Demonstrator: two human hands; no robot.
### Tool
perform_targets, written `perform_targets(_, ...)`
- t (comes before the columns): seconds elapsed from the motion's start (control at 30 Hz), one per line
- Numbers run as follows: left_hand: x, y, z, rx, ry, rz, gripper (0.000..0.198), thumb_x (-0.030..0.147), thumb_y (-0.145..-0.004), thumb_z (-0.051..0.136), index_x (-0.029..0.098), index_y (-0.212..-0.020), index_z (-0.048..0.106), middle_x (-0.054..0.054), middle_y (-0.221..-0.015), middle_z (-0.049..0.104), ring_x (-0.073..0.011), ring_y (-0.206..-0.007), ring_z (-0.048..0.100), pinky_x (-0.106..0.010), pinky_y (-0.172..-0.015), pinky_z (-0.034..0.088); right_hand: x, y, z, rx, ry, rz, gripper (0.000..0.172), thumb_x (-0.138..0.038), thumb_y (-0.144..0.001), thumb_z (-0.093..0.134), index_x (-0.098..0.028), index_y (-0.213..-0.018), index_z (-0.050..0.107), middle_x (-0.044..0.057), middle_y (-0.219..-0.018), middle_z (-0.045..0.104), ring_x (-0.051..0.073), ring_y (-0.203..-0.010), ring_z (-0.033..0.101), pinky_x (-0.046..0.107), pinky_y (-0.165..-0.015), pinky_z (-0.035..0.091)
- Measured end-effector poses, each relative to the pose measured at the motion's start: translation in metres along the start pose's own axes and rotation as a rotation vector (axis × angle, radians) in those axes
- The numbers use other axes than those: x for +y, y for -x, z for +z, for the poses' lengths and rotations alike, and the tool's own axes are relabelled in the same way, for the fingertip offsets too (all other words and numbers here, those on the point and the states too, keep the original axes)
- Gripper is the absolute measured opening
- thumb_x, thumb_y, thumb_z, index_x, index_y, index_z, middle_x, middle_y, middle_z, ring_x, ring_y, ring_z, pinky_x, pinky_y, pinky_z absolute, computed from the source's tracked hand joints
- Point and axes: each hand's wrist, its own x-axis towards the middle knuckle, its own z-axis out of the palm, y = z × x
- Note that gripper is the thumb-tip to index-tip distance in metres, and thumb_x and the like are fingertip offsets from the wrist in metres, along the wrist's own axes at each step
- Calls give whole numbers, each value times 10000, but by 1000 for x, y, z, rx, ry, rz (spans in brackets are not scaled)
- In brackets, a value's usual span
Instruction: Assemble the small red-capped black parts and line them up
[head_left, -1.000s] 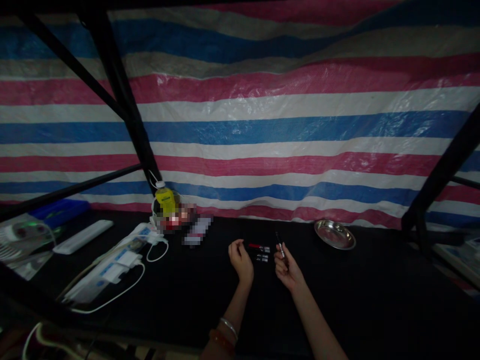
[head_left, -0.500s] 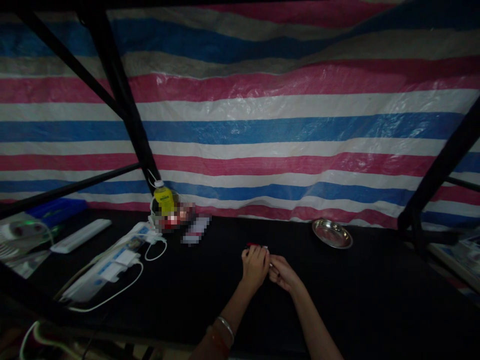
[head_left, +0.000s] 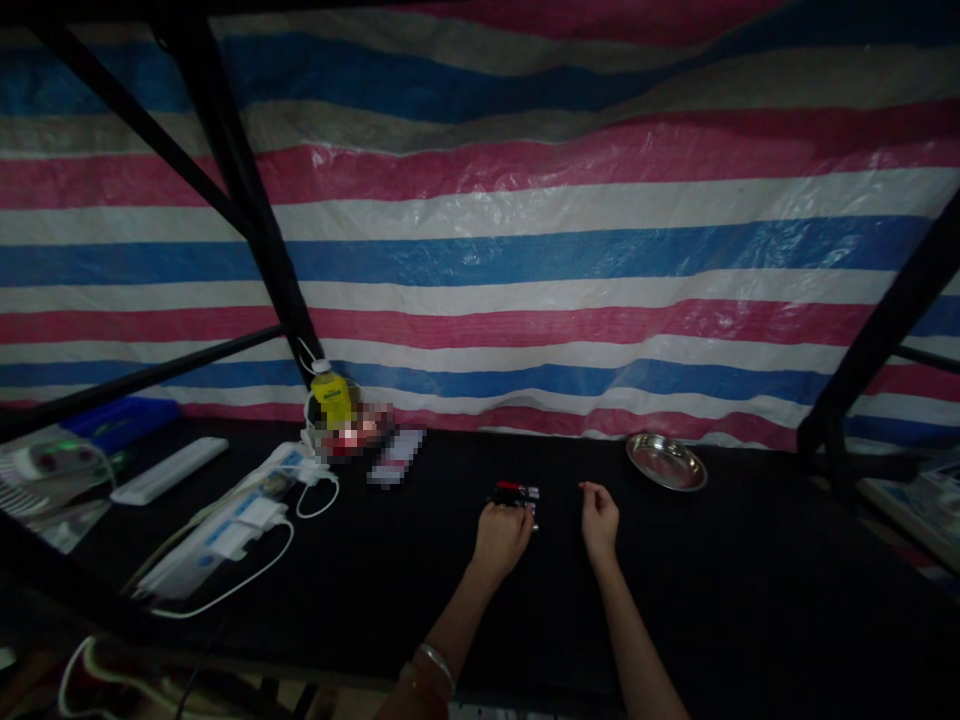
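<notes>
On the black table top, my left hand [head_left: 501, 535] lies with its fingers curled down over a small dark item whose pale end shows at the fingertips. Just beyond it lies a small red-and-black cylinder [head_left: 514, 490] with pale markings. My right hand [head_left: 600, 518] hovers a hand's width to the right, fingers curled in a loose pinch; whether it holds anything is hidden. A bracelet [head_left: 431, 668] is on my left wrist.
A shallow metal dish [head_left: 666, 462] sits at the back right. At the left are a yellow bottle [head_left: 331, 396], white power strips and cables [head_left: 225, 535], and a white bar [head_left: 169, 470]. Black frame bars [head_left: 247, 210] cross the left and right. A striped tarp hangs behind.
The hands met over the small items half a second ago and have now drawn apart. The thin dark stick held upright in my right hand a second ago is no longer seen.
</notes>
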Motion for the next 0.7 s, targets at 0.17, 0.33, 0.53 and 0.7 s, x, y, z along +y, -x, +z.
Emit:
perform_targets(0.17,3,1,-2,-91,-213,32,363,267,-877,372,173,-624,615,-75,-655,645,-196,-704,583,-350,-757,380,-6,14,5,-284,690,-221,294,-342,-880,347,-215,-906,611,40,-829,655,171,-750,609,252,-644,392)
perform_targets(0.33,4,1,-3,-144,-322,88,361,244,-899,335,164,-719,638,-67,-727,653,-198,-782,552,-355,-754,355,-16,21,9,-436,997,-340,267,-231,-908,326,-224,-996,579,41,-910,641,152,-846,601,224,-665,383)
perform_targets(0.53,0,-1,0,-88,-363,110,332,308,-905,380,192,-767,659,-59,-834,614,-194,-866,494,-343,-752,339,-16,22,10,-352,1083,-362,269,-248,-911,344,-209,-1025,585,73,-937,605,185,-896,558,255,-705,388)
perform_targets(0.7,-2,0,2,-27,-351,84,295,393,-877,437,193,-815,646,-62,-912,550,-199,-883,462,-343,-755,344,-10,19,11,-258,1155,-378,313,-260,-903,354,-174,-1089,590,123,-957,573,236,-901,519,314,-749,381)
